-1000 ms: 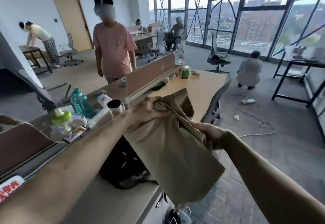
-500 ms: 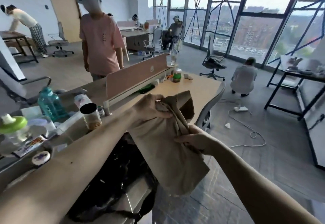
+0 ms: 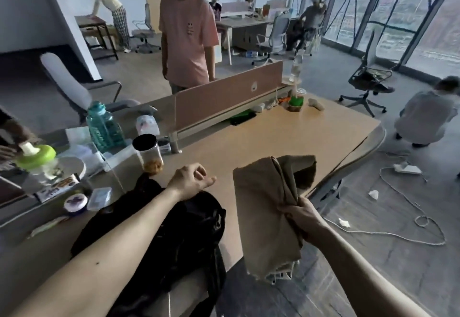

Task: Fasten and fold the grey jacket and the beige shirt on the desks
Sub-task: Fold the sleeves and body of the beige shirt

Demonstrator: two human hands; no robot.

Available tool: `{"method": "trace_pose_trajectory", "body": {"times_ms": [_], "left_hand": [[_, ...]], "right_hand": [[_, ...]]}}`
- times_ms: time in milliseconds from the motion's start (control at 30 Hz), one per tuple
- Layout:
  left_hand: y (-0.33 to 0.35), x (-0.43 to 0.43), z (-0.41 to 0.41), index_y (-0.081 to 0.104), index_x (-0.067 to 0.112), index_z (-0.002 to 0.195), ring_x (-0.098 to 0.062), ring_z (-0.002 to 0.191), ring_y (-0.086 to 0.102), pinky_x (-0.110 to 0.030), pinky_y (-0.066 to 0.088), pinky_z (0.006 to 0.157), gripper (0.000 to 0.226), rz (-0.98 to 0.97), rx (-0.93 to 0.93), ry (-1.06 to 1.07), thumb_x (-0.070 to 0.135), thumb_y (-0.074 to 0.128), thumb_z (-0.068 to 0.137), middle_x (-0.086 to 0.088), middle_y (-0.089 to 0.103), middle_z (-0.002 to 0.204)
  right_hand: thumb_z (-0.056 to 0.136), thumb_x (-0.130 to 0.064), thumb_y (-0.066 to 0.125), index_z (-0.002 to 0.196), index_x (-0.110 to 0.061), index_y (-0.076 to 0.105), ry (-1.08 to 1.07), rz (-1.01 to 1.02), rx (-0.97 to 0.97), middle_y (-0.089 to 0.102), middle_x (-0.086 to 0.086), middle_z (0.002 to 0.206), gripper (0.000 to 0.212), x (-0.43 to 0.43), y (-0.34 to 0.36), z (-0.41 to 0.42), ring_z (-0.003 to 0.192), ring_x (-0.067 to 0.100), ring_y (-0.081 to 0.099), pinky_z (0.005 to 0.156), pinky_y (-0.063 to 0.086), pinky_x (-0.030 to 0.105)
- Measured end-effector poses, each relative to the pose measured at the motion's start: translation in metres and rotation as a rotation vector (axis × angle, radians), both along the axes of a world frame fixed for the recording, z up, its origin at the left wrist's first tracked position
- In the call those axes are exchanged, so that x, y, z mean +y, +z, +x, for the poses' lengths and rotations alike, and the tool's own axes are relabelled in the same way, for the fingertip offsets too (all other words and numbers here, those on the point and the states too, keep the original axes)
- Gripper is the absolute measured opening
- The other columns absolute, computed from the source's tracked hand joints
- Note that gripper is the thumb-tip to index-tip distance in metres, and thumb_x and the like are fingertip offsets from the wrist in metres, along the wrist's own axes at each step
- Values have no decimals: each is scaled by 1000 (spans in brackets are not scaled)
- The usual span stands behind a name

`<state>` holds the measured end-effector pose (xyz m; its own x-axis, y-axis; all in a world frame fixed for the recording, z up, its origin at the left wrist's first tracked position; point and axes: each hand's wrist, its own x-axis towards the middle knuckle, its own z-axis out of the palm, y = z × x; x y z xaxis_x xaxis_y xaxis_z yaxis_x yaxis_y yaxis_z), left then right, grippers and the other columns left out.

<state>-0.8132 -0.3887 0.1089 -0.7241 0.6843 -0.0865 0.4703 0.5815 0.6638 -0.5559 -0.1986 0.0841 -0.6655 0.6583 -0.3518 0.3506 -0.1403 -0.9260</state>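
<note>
The beige shirt [image 3: 263, 207], folded into a narrow bundle, is held across the near edge of the desk [image 3: 273, 137]. Its right side is gathered in the clenched fingers of the right hand [image 3: 298, 214]. The left hand [image 3: 190, 179] is loosely curled with nothing in it, above the grey jacket [image 3: 174, 229]. The jacket is heaped at the near edge, left of the shirt.
</note>
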Motion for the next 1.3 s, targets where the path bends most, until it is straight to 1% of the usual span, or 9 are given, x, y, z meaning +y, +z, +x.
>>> {"method": "trace_pose_trajectory", "body": {"times_ms": [133,433,600,667,833,933,1033,1133,1300], "left_hand": [[-45,-11,1,63,24,92,-13,87,65,-28,54,82,43,-187,-33,73,61,76,72,8,66,89],[-98,31,29,46,30,130,-22,120,47,-41,38,99,79,-772,183,105,70,71,66,2,45,127],[-118,50,34,55,28,121,-22,119,52,-41,36,99,36,-921,191,174,45,63,89,3,58,121],[-120,49,37,60,28,113,-21,111,60,-38,40,94,22,-895,168,237,39,55,95,3,67,112],[-95,32,36,51,13,117,-31,95,64,-35,47,73,25,-537,-9,557,31,48,101,-9,61,103],[-69,9,23,46,8,118,-40,102,58,-40,45,78,25,-412,-21,717,29,42,103,-16,58,105],[-44,-20,10,46,6,99,-44,100,57,-43,43,78,25,-290,19,847,31,42,103,-20,59,97],[-22,-49,4,54,1,120,-42,117,54,-43,40,90,42,-148,6,1013,38,43,103,-25,61,119],[-4,-100,2,65,23,120,-27,111,62,-42,49,97,53,50,5,1054,62,61,85,-2,69,117]], "right_hand": [[82,0,69,104,-15,65,46,-64,-28,72,12,102,27,26,-29,-26,100,33,66,92,54,48],[83,6,64,109,-13,63,277,-207,-45,70,4,97,32,81,-76,-80,84,16,62,59,50,16],[81,-2,70,104,-21,65,343,-283,-100,72,7,104,31,121,-96,-92,98,27,66,87,55,43],[80,-5,73,109,-19,65,363,-299,-122,72,6,104,34,133,-101,-95,98,28,66,90,54,47],[82,2,69,106,-9,64,341,-392,-127,71,8,93,28,139,-100,-110,84,23,66,68,54,33],[79,2,71,111,-8,63,309,-512,-120,72,16,103,34,126,-95,-121,95,33,68,81,57,43],[82,2,69,116,-8,59,312,-601,-95,70,17,107,37,104,-87,-133,95,32,66,75,55,38],[84,2,67,117,-8,57,308,-648,-81,68,16,108,36,81,-80,-145,95,31,65,75,55,40],[85,2,66,110,-9,59,234,-708,-54,69,15,101,28,35,-71,-160,90,31,66,72,55,41]]}}
